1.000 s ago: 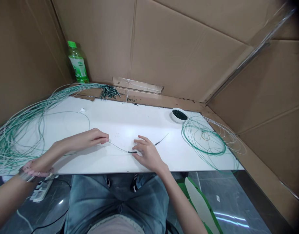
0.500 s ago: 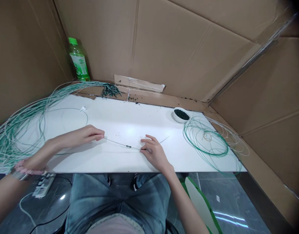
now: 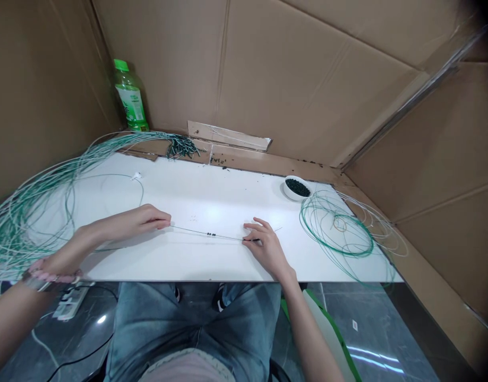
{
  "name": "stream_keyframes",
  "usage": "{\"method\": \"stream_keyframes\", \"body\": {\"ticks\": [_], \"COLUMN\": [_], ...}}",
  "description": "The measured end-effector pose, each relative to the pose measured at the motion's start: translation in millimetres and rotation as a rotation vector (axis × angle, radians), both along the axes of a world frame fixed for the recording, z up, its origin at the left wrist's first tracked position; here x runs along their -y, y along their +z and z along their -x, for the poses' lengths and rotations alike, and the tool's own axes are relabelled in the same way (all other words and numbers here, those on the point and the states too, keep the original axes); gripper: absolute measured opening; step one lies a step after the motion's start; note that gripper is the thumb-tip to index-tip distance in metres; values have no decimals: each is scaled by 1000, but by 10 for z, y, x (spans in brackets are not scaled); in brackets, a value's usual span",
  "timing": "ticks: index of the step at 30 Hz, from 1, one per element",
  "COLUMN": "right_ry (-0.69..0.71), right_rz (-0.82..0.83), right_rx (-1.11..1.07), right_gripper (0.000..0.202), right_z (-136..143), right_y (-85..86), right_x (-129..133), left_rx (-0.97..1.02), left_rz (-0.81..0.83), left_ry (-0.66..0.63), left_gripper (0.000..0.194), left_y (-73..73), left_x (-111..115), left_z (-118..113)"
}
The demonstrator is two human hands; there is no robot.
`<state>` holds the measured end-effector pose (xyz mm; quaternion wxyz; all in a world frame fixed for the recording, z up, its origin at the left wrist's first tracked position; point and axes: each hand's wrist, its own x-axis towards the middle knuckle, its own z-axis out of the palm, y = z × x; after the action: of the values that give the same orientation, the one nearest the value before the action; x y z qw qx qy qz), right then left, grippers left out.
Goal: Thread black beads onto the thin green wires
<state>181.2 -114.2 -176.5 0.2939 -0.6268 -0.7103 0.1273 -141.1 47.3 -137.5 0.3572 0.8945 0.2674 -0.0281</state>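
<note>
A thin wire (image 3: 188,230) is stretched between my hands above the white table (image 3: 180,196). My left hand (image 3: 148,218) pinches it at its left part. At the wire's right part, my right hand (image 3: 265,245) pinches it between thumb and forefinger, the other fingers raised. Several small dark beads (image 3: 211,234) sit on the wire between the hands. More dark material shows at the right fingertips, too small to make out. The wire's thin end sticks out beyond my right hand.
A white bowl of dark beads (image 3: 297,188) stands at the back right, beside coiled green wire (image 3: 367,249). Bundled wires (image 3: 48,185) cover the left side. A green bottle (image 3: 131,103) stands at the back left, against cardboard walls (image 3: 275,79).
My right hand has slid right along the wire, away from the beads, and slightly up. The wire between the hands hangs a little flatter. My left hand has stayed in place.
</note>
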Motion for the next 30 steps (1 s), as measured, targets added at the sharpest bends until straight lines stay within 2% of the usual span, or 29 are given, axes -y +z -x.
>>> {"method": "stream_keyframes", "body": {"ticks": [10, 15, 17, 20, 24, 28, 30], "right_ry": [-50, -56, -32, 37, 136, 132, 115], "right_rz": [34, 13, -2, -16, -15, -15, -14], "right_rx": [-22, -33, -35, -32, -6, 20, 30], "right_gripper": [13, 43, 45, 39, 29, 7, 10], "right_z": [-122, 25, 178, 486, 848, 933, 880], "right_y": [-2, 120, 175, 206, 133, 44, 29], "right_x": [42, 29, -10, -114, -299, -416, -416], "left_rx": [21, 11, 7, 0, -14, -14, -18], "left_rz": [14, 31, 37, 48, 59, 58, 58], "left_ry": [51, 60, 62, 59, 51, 42, 37], "left_gripper": [33, 34, 33, 33, 35, 37, 39], "left_y": [63, 99, 95, 74, 56, 61, 56], "left_x": [-1, 40, 43, 43, 48, 45, 29], "left_z": [31, 4, 10, 22, 17, 16, 32]}}
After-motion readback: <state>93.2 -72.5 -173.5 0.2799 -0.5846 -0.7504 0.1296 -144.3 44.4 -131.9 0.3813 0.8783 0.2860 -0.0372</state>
